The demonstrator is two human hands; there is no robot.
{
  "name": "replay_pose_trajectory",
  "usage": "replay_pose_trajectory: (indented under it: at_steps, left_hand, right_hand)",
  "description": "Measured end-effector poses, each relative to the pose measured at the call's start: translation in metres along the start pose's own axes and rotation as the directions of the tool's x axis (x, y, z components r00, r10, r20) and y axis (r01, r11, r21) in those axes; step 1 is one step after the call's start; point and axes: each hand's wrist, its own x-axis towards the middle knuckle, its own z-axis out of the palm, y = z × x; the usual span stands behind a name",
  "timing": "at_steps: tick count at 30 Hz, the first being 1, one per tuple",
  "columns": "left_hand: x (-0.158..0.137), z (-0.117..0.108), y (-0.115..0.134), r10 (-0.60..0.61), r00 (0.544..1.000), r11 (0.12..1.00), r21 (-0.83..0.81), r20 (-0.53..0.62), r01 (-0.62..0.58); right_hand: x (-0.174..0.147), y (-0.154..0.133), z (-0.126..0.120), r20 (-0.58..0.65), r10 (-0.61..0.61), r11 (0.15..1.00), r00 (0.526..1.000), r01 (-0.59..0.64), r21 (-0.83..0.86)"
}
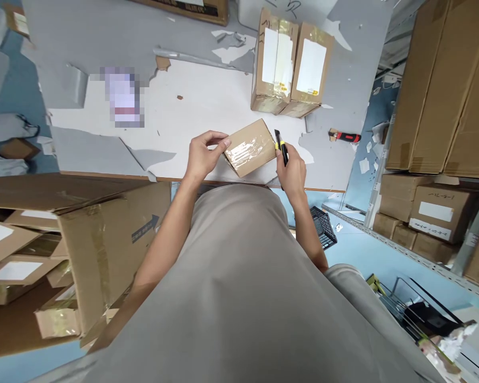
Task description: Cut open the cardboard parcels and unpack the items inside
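Note:
A small brown cardboard box [250, 148], with shiny clear tape over its top, sits at the near edge of the worktable [207, 101]. My left hand [205, 154] grips its left corner, thumb on top and fingers at the side. In my right hand [292, 171] is a black and yellow utility knife [281, 148], its tip pointing away from me, close to the box's right side. Whether the tip touches the box I cannot tell. Two taped cardboard boxes [274, 64] with white labels stand side by side beyond it.
A red and black cutter [345, 136] lies on the table's right part. A blurred-out patch [123, 98] covers something at the left. A large open carton [115, 239] holding boxes stands at the near left. Shelves with cartons [435, 90] line the right. Torn paper lies about.

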Motion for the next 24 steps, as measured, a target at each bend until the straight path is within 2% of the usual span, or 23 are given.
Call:
replay_pose_trajectory:
  at_steps: [3,7,13,19,24]
  left_hand:
    - [0.005,0.000,0.001,-0.005,0.999,0.999,0.038,-0.038,0.006]
    - [0.003,0.014,0.005,0.046,0.998,0.992,0.118,-0.043,-0.041]
    - [-0.002,0.027,0.003,0.058,0.998,0.980,0.193,-0.014,-0.055]
    - [-0.002,0.026,0.005,0.035,0.999,0.975,0.219,-0.016,-0.031]
    - [-0.003,0.027,0.004,0.046,0.999,0.977,0.210,-0.019,-0.041]
  right_hand:
    - [-0.014,-0.007,0.013,0.031,0.049,0.998,0.998,-0.050,0.026]
    - [-0.028,-0.017,0.021,0.052,0.088,0.996,0.995,-0.089,0.010]
    - [-0.031,-0.020,0.010,0.018,0.106,0.994,0.994,-0.105,-0.040]
    - [-0.023,-0.033,0.004,0.101,0.116,0.985,0.988,-0.102,-0.136]
    - [-0.018,-0.050,0.000,0.170,0.184,0.951,0.968,-0.131,-0.279]
